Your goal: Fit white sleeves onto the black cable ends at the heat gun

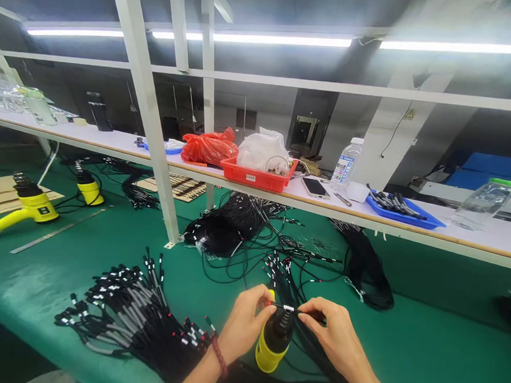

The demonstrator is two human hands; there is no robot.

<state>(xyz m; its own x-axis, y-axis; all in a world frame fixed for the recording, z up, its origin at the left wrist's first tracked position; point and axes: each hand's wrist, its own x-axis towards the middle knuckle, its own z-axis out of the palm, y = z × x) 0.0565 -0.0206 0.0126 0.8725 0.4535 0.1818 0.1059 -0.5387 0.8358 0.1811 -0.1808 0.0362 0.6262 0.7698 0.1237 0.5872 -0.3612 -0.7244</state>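
**Foreground, lower centre:** The left hand (pixel 246 322) is curled closed around the upper end of a yellow heat gun (pixel 270 349), which stands nearly upright with its black nozzle at the top. A red beaded bracelet (pixel 219 354) circles the left wrist. The right hand (pixel 327 332) is nearly closed, pinching a black cable (pixel 287 308) with a white band across the nozzle.

**Bench, lower left:** A bundle of black cables (pixel 133 316) with white and red markings lies on the green mat (pixel 423 343).

**Middle:** Black cable coils (pixel 219 232) lie beyond the hands. Two more yellow heat guns (pixel 36 203) stand at the left.

**Far shelf:** A white shelf (pixel 408 222) carries a red tray (pixel 256 177), a red bag (pixel 209 146), a phone (pixel 314 188), a water bottle (pixel 346 162) and a blue tray (pixel 402 213).
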